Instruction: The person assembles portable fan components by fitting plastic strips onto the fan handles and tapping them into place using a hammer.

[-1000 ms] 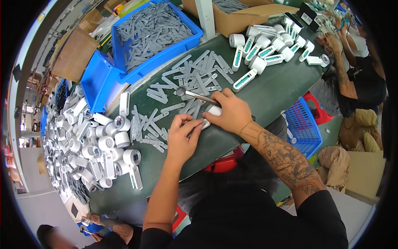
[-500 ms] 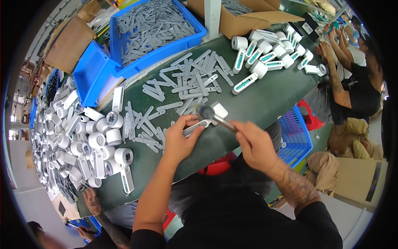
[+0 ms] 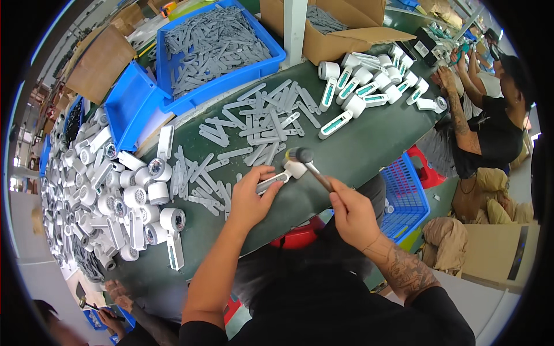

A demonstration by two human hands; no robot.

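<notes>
My left hand (image 3: 253,193) is closed around the grey-topped handle of a white round-headed handheld unit (image 3: 296,169), low over the green table. Gripped in my right hand (image 3: 353,214) is a mallet (image 3: 301,154) with a black and yellowish head. That head overlaps the unit's round end from this angle; whether they touch I cannot tell. Loose grey strips (image 3: 268,118) lie just beyond my left hand. Farther right, white units with green inlays (image 3: 335,124) are grouped on the table.
White units (image 3: 135,196) crowd the left side. At the back stand a blue tray of grey strips (image 3: 163,57), a tilted blue bin (image 3: 130,95) and a cardboard box (image 3: 323,49). A blue basket (image 3: 412,193) sits right, below the table. Co-workers' hands (image 3: 118,294) (image 3: 444,78) show at both ends.
The mallet head has shifted slightly right and looks less blurred. The unit's round end now appears lower and nearer to me. The left co-worker's hand has moved. The whole view has shifted slightly.
</notes>
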